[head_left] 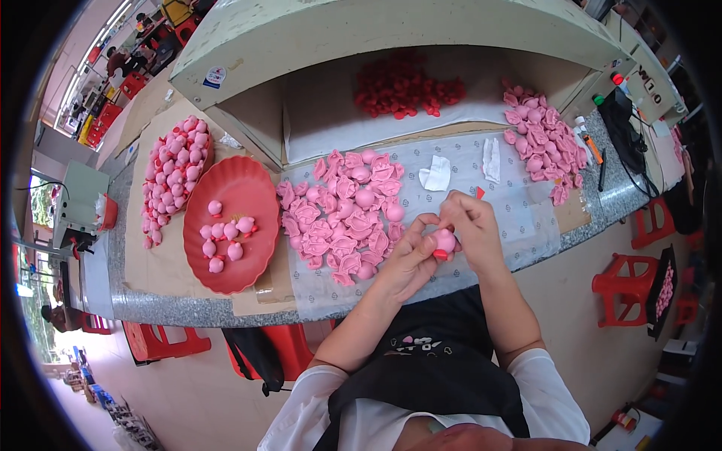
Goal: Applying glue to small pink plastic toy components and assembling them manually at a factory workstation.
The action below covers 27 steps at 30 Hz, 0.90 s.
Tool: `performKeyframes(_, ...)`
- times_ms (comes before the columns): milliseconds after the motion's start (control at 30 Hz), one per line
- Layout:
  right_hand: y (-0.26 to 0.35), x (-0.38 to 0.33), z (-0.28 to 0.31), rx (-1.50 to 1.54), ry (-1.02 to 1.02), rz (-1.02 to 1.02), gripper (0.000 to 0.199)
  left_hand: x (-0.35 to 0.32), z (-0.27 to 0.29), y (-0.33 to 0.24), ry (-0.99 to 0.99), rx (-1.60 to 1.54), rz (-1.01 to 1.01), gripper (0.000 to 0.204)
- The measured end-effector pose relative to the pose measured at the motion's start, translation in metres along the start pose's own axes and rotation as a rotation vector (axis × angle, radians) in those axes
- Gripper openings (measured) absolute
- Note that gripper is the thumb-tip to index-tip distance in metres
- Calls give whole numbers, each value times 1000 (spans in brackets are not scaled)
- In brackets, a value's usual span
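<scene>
The left hand point(412, 260) grasps a pink ball point(446, 239) with red bits point(441, 255) at its near side. The right hand's point(472, 222) fingers curl over it, apparently attaching parts; firm, careful pressing seems called for next. What they pinch is hidden. Just beyond them, a red tip point(480, 193): held or lying, unclear.

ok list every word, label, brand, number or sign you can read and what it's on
Pale panel, upper right: large dark characters, legible but not copied here.
Cabinet: round blue-and-white sticker, too small to read.
White sheet: tiny repeated dark print, too small to read.
Black apron: small printed shapes, no readable words.
Pink ball in the left hand: no text visible.
</scene>
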State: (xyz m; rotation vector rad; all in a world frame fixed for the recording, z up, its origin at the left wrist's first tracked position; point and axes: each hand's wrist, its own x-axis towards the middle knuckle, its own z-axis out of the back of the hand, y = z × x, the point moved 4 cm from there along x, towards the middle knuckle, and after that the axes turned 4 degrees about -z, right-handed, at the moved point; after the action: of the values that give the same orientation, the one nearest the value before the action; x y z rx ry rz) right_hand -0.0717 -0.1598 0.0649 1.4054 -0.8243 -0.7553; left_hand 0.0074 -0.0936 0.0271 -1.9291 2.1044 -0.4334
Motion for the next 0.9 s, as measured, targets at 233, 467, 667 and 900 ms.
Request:
performKeyframes(233,20,-12,-1,-74,30,160,9,-1,-3,-1,55,-89,20,39)
performKeyframes(467,14,-12,10,201,143,-107,12,0,-2,0,107,83,-12,37)
performKeyframes(667,16,-19,9,223,-10,-54,11,1,-8,-1,93,66,10,37)
performKeyframes(900,12,-17,1,-162,35,104,4,1,2,3,-18,207,-51,45)
